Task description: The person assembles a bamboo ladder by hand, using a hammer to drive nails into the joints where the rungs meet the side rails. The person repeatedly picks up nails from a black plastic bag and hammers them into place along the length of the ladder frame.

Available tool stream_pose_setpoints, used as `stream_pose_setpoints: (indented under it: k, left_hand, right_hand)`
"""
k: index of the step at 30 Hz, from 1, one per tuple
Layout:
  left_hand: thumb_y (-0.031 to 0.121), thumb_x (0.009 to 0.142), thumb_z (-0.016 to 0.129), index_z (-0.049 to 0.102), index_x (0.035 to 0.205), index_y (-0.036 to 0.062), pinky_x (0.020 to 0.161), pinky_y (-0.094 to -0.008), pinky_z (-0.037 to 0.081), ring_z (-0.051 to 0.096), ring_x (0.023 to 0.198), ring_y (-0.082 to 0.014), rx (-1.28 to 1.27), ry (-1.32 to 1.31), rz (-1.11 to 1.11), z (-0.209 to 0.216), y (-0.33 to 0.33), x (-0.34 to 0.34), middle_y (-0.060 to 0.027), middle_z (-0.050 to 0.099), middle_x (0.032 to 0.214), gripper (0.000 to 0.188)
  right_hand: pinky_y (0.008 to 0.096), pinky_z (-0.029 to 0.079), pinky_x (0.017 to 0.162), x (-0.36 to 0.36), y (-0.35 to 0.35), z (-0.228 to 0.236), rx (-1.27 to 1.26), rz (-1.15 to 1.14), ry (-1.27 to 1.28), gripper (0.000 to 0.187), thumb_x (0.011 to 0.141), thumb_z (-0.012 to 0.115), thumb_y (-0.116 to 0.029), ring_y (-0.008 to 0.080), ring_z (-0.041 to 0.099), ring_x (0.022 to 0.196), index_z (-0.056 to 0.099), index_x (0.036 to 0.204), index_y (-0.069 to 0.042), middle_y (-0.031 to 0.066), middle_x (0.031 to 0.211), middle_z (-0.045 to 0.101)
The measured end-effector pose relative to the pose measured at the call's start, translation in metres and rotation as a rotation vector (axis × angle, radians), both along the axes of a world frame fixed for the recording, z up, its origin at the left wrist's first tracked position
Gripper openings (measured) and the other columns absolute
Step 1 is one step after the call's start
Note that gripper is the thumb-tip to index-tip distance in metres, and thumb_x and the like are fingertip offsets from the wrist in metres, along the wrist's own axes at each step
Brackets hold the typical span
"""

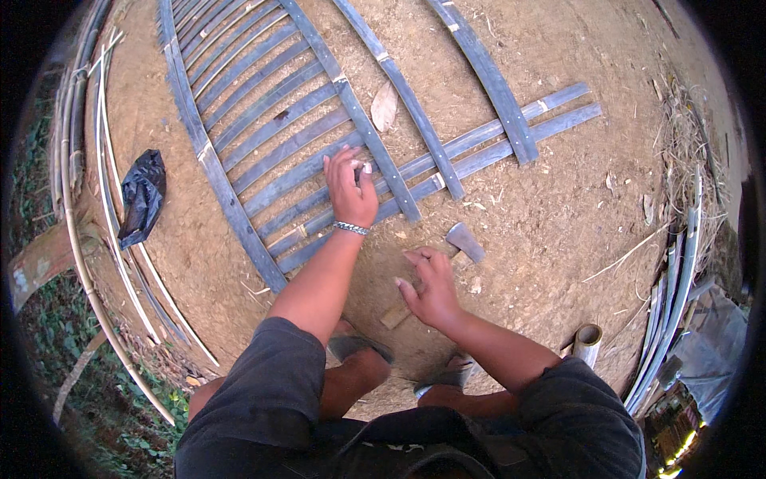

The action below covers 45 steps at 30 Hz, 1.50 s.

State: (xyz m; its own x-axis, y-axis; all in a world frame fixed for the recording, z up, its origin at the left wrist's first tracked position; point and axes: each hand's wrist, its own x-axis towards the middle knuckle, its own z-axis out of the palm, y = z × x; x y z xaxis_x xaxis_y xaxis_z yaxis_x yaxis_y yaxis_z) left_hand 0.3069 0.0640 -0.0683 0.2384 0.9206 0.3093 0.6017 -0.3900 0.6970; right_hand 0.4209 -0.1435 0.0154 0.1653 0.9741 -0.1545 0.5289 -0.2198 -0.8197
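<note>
My left hand (351,191), with a chain bracelet at its wrist, is over the crosswise slats of a dark split-bamboo lattice (297,172), near its right-hand rail. Its fingers curl toward the thumb; a small dark spot shows between them, too unclear to name. Lower and to the right, my right hand (435,289) hovers over a hatchet lying on the ground, thumb and forefinger apart. The hatchet's metal head (465,242) shows beyond my fingers, and the end of its wooden handle (395,316) shows on the near side. My palm hides the middle of the handle.
Two long bamboo strips (487,76) run beyond the lattice, over crosswise ones. A dry leaf (384,107) lies between. Left are a black plastic bag (142,197) and bamboo poles (78,247). Right are a cut bamboo tube (587,342) and stacked strips (666,307).
</note>
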Motion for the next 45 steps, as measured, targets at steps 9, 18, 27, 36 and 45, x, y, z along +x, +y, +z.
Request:
stream_pose_setpoints:
  k: [9, 18, 27, 36, 45]
  left_hand:
    - [0.005, 0.089, 0.065, 0.058, 0.101, 0.008, 0.123, -0.0618, 0.021, 0.061, 0.122, -0.0344, -0.035, 0.02, -0.04, 0.007, 0.0, -0.001, -0.0112, 0.067, 0.111, 0.014]
    - [0.006, 0.089, 0.065, 0.058, 0.102, 0.0086, 0.123, -0.0618, 0.021, 0.06, 0.123, -0.0346, -0.037, -0.005, -0.008, 0.003, 0.0, 0.007, -0.0107, 0.067, 0.112, 0.015]
    - [0.023, 0.086, 0.077, 0.078, 0.09, 0.0163, 0.12, -0.0563, 0.028, 0.061, 0.106, -0.0252, -0.056, 0.064, 0.067, 0.011, -0.001, 0.013, -0.0028, 0.066, 0.098, 0.008]
    - [0.028, 0.084, 0.079, 0.081, 0.089, 0.0178, 0.12, -0.0508, 0.028, 0.063, 0.104, -0.0221, -0.068, 0.124, 0.073, 0.014, 0.001, 0.016, -0.0005, 0.071, 0.093, 0.011]
    - [0.027, 0.085, 0.077, 0.08, 0.088, 0.017, 0.121, -0.0504, 0.028, 0.064, 0.103, -0.0224, -0.078, 0.133, 0.09, 0.015, 0.001, 0.017, -0.0012, 0.073, 0.094, 0.011]
  right_hand:
    - [0.0485, 0.046, 0.1, 0.034, -0.032, 0.013, -0.199, 0.173, -0.034, 0.055, 0.083, 0.079, -0.018, 0.0406, 0.055, 0.116, 0.06, 0.134, -0.01, 0.0193, 0.121, 0.057]
    - [0.048, 0.049, 0.096, 0.026, -0.041, 0.002, -0.197, 0.099, -0.086, 0.049, 0.083, 0.078, -0.016, 0.0403, 0.058, 0.113, 0.062, 0.129, -0.009, 0.0198, 0.119, 0.06]
    - [0.0511, 0.053, 0.092, 0.02, -0.071, 0.01, -0.593, -0.06, -0.076, 0.065, 0.088, 0.075, -0.022, 0.0437, 0.064, 0.109, 0.048, 0.146, -0.011, 0.0219, 0.123, 0.062]
    - [0.0517, 0.055, 0.089, 0.022, -0.058, -0.001, -0.665, -0.039, -0.106, 0.074, 0.09, 0.076, -0.039, 0.0443, 0.067, 0.107, 0.041, 0.153, -0.022, 0.0231, 0.122, 0.063]
    - [0.0509, 0.054, 0.087, 0.007, -0.062, -0.012, -0.587, -0.17, -0.021, 0.067, 0.087, 0.08, -0.037, 0.0455, 0.067, 0.102, 0.047, 0.14, -0.013, 0.0267, 0.116, 0.064]
